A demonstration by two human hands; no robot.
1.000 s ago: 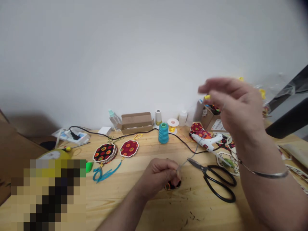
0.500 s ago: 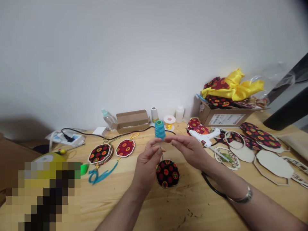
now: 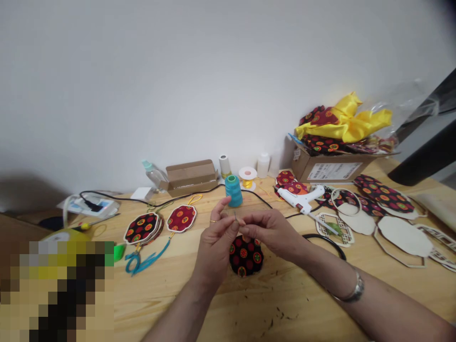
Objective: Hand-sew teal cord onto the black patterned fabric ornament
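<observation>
Head view: both bare hands are seen brought together just in front of the teal cone of thread [image 3: 233,192], which stands upright on the pale wooden table [image 3: 142,299] and is taken as the landmark. By the left hand [image 3: 217,247], a thin grey cord [image 3: 235,216] is pinched between thumb and forefinger; its other fingers are partly raised. The fingertips of the right hand [image 3: 272,232] are bunched at the same spot; whether the cord is gripped by them cannot be told. The black scalloped fabric piece with red and orange round motifs [image 3: 245,259] is located below the hands, on the near side of the cone, its upper edge partly covered by fingers. Left of the cone, a red lobed fabric piece with pale edging [image 3: 181,218] is noted; right of it, a white glue gun [image 3: 301,197] is laid on its side.
</observation>
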